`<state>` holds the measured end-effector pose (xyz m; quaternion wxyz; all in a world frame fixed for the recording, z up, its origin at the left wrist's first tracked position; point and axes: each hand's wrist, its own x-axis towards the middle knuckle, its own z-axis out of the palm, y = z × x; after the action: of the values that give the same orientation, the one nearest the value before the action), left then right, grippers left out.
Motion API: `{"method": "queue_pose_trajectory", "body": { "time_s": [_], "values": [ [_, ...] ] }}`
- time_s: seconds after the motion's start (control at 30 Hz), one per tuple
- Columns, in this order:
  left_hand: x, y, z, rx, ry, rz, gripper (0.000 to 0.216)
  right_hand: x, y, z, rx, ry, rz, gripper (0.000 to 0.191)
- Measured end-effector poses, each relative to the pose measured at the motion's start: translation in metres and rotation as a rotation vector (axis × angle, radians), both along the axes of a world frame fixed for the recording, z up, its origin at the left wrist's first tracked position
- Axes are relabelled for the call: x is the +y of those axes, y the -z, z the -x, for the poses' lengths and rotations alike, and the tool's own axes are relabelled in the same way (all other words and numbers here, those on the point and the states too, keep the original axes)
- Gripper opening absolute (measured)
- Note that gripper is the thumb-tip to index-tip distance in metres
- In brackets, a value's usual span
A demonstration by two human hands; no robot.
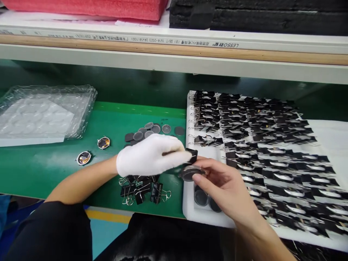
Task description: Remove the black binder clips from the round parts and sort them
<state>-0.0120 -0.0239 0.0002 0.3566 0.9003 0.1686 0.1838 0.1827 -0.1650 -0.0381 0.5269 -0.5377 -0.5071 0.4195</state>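
Firstly, we have clear, dimpled plastic trays (86, 112), then two round, metal-rimmed watches (84, 158), unclipped and seemingly left to do on our smooth green worktop (51, 174). Thin grey discs (166, 128) and a heap of black clips (141, 190) with wire handles lie spare around our left hand (152, 154), white-gloved, its fingers closed on one clip (192, 155). Our bare right hand (224, 185) pinches a watch (191, 168), apparently faced with a disc (189, 175); we cannot tell whether the clip touches it. Rightmost, rows of clipped watches (295, 179) fill much of the white foam tray (189, 201): most work looks done.

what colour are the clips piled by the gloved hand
The clips are black and silvery, seen best in the head view.
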Motion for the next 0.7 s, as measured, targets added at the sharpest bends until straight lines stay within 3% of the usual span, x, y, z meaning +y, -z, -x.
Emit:
{"method": "queue_pose_trajectory", "body": {
  "time_s": [0.07,0.17,0.27,0.5,0.7],
  "values": [
    [-0.002,0.002,0.001,-0.042,-0.062,-0.073,0.034,0.0,-0.001,-0.001,0.001,0.028,-0.04,0.01],
    [-0.001,0.005,0.0,0.058,-0.137,-0.139,0.039,-0.001,-0.002,-0.003,-0.023,0.066,-0.076,0.013],
    [-0.004,0.007,-0.004,0.171,-0.095,-0.024,0.047,-0.001,-0.002,-0.005,-0.042,0.066,-0.08,0.012],
    [-0.015,0.014,-0.01,0.142,-0.119,0.124,0.044,-0.002,-0.003,-0.004,-0.083,0.044,-0.053,0.007],
    [-0.008,0.012,-0.008,0.12,-0.066,0.226,0.038,-0.004,0.002,-0.032,-0.092,0.226,-0.019,0.017]
  ]
}}
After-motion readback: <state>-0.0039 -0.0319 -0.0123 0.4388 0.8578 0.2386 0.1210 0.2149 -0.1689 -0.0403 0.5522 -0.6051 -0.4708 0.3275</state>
